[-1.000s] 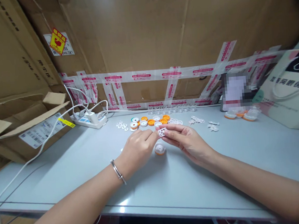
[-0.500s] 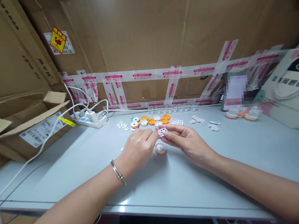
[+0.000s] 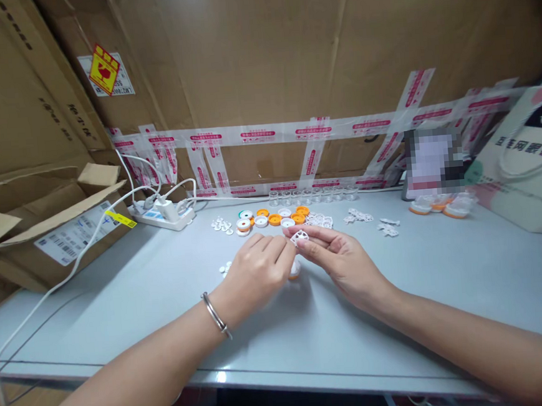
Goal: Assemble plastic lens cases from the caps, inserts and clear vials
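Between the fingertips of my right hand is a small white perforated plastic piece. My left hand is closed at the left edge of that piece, its fingertips turned away, so what they pinch cannot be made out. Just below the fingers a round white and orange container stands on the table, partly covered by my left hand. Behind the hands lie orange rings and white rings. Small white pieces lie left of my left hand.
Clear cups line the table's back. White perforated parts lie right of the rings, small white discs left. A power strip and open carton stand left; lidded containers and a bag right.
The white piece has tilted and shifted slightly right between my fingers. My left hand has moved a little right, now covering more of the round container.
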Available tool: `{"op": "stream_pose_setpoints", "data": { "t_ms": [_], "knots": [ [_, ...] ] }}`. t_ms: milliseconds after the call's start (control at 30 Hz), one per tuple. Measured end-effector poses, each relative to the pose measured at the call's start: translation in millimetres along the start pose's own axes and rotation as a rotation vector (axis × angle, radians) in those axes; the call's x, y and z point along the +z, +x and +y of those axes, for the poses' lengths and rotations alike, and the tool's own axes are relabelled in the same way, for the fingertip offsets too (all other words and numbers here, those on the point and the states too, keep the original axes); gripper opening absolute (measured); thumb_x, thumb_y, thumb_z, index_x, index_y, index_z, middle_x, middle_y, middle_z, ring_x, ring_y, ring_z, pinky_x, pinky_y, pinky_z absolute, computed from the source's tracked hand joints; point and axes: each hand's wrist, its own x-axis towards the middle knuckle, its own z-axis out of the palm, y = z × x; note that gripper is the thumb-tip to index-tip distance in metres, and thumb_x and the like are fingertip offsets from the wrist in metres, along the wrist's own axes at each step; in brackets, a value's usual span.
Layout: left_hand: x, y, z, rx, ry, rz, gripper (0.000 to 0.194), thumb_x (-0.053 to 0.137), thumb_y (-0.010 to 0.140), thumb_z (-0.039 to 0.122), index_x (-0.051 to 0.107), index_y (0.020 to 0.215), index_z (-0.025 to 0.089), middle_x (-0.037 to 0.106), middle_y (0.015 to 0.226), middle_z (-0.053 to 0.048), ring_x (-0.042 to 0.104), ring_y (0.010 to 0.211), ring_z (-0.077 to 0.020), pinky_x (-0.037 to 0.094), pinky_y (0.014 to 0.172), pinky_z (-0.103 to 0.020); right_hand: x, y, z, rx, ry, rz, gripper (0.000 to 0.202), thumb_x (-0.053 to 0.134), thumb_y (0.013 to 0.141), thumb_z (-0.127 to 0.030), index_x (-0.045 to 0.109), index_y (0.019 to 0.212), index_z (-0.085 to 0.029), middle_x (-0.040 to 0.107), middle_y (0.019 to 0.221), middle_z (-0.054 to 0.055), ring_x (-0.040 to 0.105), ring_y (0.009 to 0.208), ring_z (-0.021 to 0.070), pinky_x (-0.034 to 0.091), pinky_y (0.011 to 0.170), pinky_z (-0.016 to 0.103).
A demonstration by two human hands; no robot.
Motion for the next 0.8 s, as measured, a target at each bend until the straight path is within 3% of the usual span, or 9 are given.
{"op": "stream_pose_setpoints", "data": {
  "t_ms": [133,467,800],
  "knots": [
    [5.3,-1.3,-1.0,-0.025,-0.033,0.005,0.023,0.040,0.089,0.018,0.053,0.069,0.016,0.053,0.062,-0.001,0.050,0.058,-0.0140,0.035,0.057,-0.028,0.5,-0.7,0.8,-0.004,-0.013,0.017,0.030,0.067,0.072,-0.034,0.068,0.101,-0.023,0.069,0.103,0.004,0.061,0.095,0.0203,0.044,0.088,0.035],
    [14.5,-1.6,-1.6,-0.115,-0.186,0.145,0.019,0.048,0.086,0.017,0.057,0.070,0.015,0.059,0.063,-0.001,0.053,0.057,-0.0119,0.040,0.056,-0.025,-0.3,-1.2,2.4,-0.014,0.059,0.008,0.026,0.066,0.074,-0.032,0.068,0.099,-0.023,0.070,0.099,0.004,0.062,0.093,0.0193,0.044,0.088,0.034],
    [14.6,2.0,-5.8,-0.398,-0.740,0.119,0.004,0.059,0.081,0.019,0.062,0.081,0.017,0.068,0.077,0.000,0.060,0.069,-0.0107,0.048,0.067,-0.023,-3.8,2.8,-1.1,0.022,0.195,-0.074,0.018,0.067,0.073,-0.032,0.069,0.090,-0.024,0.070,0.096,0.001,0.062,0.091,0.0155,0.043,0.091,0.033]
  ]
}}
